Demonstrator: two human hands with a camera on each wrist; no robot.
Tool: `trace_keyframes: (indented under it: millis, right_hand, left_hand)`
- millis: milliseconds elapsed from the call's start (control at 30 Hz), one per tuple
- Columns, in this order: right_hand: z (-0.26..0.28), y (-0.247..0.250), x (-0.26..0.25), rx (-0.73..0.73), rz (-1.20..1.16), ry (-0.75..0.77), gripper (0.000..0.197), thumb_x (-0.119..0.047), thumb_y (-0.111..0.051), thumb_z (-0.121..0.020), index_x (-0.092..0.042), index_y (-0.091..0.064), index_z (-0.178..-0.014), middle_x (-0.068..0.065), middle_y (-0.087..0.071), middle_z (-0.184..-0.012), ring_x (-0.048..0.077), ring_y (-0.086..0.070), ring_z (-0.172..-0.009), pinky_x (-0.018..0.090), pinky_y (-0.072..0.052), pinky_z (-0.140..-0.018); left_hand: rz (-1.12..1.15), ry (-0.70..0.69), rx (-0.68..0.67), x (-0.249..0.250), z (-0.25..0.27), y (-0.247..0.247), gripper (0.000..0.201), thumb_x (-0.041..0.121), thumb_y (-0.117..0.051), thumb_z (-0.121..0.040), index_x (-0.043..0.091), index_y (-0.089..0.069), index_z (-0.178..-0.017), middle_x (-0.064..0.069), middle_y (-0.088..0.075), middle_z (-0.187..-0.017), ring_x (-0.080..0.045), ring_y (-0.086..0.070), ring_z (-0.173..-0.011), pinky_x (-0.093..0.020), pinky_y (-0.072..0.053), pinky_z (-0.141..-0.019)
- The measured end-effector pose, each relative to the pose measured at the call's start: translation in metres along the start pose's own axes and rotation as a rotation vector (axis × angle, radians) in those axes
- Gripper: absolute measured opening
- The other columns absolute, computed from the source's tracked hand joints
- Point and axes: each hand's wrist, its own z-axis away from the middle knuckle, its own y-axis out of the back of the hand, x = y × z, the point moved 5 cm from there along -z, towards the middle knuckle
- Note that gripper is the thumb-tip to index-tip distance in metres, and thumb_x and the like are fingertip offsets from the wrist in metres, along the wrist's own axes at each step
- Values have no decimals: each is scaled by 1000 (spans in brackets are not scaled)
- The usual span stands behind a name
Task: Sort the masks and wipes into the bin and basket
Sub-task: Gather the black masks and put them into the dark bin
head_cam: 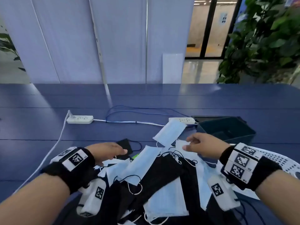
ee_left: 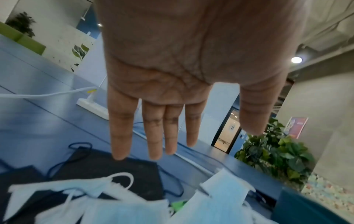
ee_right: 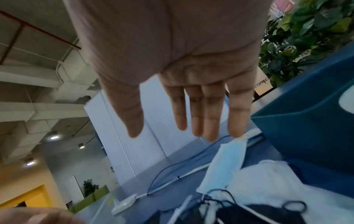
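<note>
A heap of light blue masks [head_cam: 138,166] and black masks [head_cam: 164,174] lies on the blue table in front of me. One blue mask [head_cam: 170,132] lies at the heap's far edge, and a black mask [head_cam: 125,146] lies flat beyond my left fingers. My left hand [head_cam: 110,151] hovers over the heap's left side, fingers straight, holding nothing [ee_left: 153,133]. My right hand [head_cam: 196,146] hovers over the right side, also flat and empty [ee_right: 197,118], above a white wipe [ee_right: 268,181]. A dark bin [head_cam: 227,129] stands to the far right. A white perforated basket [head_cam: 279,159] sits behind my right wrist.
Two white power strips [head_cam: 80,119] [head_cam: 181,120] with white and blue cables [head_cam: 138,111] lie across the table beyond the heap. A green item [head_cam: 135,155] peeks from under the masks. A leafy plant [head_cam: 263,41] stands behind the table at the right.
</note>
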Motion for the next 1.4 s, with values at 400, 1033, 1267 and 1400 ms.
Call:
trace_keyframes:
  millis: [400,1033,1267,1400]
  right_hand:
    - [-41,-68,17,-233,464,-33,78,-70,-61,-70,-28,-40,-132,2,-69,-99,17,-65,-74,24,-49,-72]
    - [65,-20,4,407,255,181,9,-18,-56,-92,-17,-57,-83,1,-57,-83,17,-52,-77,26,-39,-63]
    - [142,-4,20,540,-118,193,12,-15,-43,-94,-13,-43,-82,6,-45,-75,28,-52,-81,38,-48,-73]
    - [166,-15,32,541,-247,244,5,-13,-43,-97,-11,-44,-93,14,-51,-87,29,-56,-77,41,-56,-64]
  left_hand:
    - [-226,93,-134,-22,-99,-56,56,51,-66,-80,10,-56,-117,-5,-56,-90,-19,-55,-70,-22,-47,-58]
    - [380,-434,373,-7,71,-34,26,5,-52,-92,9,-57,-117,-11,-66,-102,-22,-61,-80,-21,-54,-68]
    - [505,-582,367,12,143,-77,37,-10,-49,-85,5,-51,-118,-19,-59,-117,-35,-59,-100,-47,-49,-87]
    - [531,-633,342,17,152,-100,40,-12,-48,-86,5,-49,-123,-19,-60,-121,-37,-60,-106,-51,-48,-94]
